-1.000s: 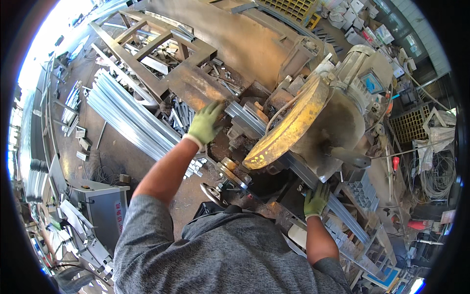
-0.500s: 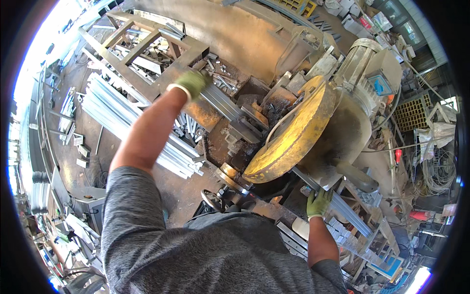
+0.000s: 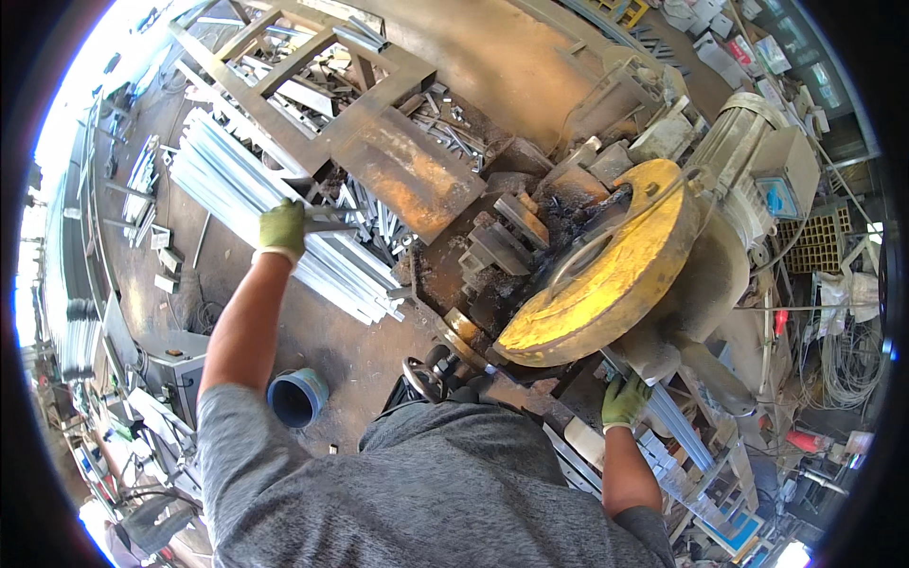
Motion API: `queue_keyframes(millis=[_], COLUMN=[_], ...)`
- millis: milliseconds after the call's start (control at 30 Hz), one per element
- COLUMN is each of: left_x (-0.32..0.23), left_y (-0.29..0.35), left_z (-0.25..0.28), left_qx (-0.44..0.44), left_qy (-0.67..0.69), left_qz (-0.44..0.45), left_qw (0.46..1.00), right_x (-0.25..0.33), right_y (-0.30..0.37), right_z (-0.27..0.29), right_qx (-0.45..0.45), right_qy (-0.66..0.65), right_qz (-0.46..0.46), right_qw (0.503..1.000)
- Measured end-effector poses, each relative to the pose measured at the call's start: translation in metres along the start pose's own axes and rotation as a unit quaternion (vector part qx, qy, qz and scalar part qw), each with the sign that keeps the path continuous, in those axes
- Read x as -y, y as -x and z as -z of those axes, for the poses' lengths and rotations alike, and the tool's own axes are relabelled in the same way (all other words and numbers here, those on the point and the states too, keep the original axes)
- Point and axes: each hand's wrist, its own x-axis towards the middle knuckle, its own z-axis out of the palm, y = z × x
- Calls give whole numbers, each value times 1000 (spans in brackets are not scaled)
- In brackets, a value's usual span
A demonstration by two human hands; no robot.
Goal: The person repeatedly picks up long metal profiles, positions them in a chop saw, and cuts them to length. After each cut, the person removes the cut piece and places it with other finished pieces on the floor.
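Observation:
My left hand, in a green glove, is closed around short grey metal pieces that stick out to its right. It hangs above a bundle of long silvery metal bars on the floor. On the right, my gloved right hand grips grey metal bars beside the cut-off saw, its palm side hidden. The saw's round yellow blade guard stands between my hands. To the guard's left are the dark clamp blocks and a rusty plate with nothing lying on it.
A steel frame with metal offcuts stands at the far left. A blue bucket sits on the floor near my left arm. The saw's motor rises at right. A handwheel is close to my waist.
My left hand has moved left and nearer, away from the rusty plate, taking the short metal pieces off it. My right hand stays at the bars. The view has shifted slightly.

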Motion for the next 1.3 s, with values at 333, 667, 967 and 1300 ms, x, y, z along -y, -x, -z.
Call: queue_keyframes(millis=[333, 667, 967, 1300], left_x=[-6, -185, -523, -744], left_y=[90, 326, 327, 296], left_z=[-112, 38, 73, 49], left_qx=[-211, -190, -154, -102], left_qy=[369, 395, 396, 47], left_qz=[42, -482, -588, -550], left_qw=[904, 758, 689, 827], right_x=[-10, -11, -38, -111], right_y=[2, 3, 38, 219], right_z=[-19, -1, 32, 35], right_qx=[31, -104, -140, -88], right_qy=[3, -83, -301, -470], right_qz=[-80, 15, 3, 19], right_qw=[996, 991, 943, 878])
